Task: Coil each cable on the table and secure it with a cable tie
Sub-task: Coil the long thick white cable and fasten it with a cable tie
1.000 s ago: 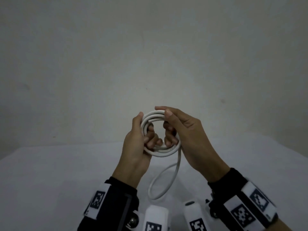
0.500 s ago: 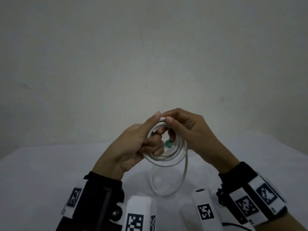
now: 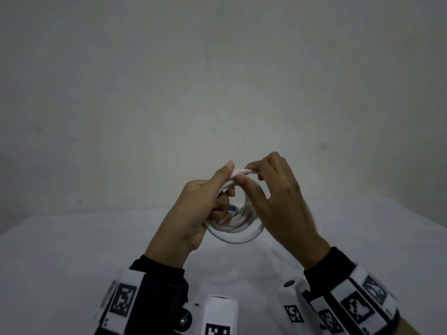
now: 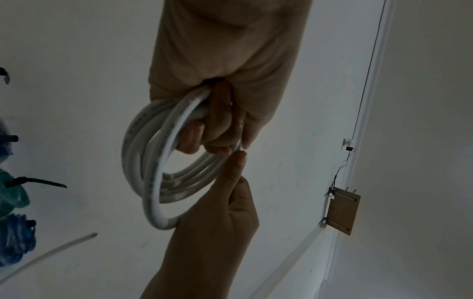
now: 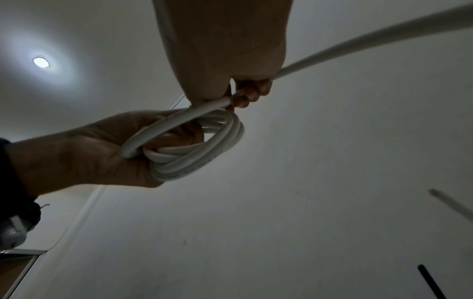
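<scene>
A white cable [image 3: 235, 235] is wound into a small coil of several loops and held up above the table. My left hand [image 3: 205, 209] grips the coil's left side, fingers curled through the ring [image 4: 143, 161]. My right hand [image 3: 271, 189] pinches the free strand at the coil's top between thumb and fingers. In the right wrist view the loose strand [image 5: 358, 44] runs past my right fingers [image 5: 252, 95] onto the coil [image 5: 202, 153]. The cable's loose end [image 4: 84, 237] shows low in the left wrist view.
A white table [image 3: 72, 262] lies below the hands, with a plain wall behind. At the left edge of the left wrist view sit tied bundles, one green [image 4: 10, 194] and one blue [image 4: 15, 238], with black cable ties [image 4: 38, 182]. A black strip [image 5: 430, 281] shows lower right.
The hanging loop of cable below the hands has been drawn up onto the coil. My right hand moved up to the coil's top and my left hand shifted its grip on the left side.
</scene>
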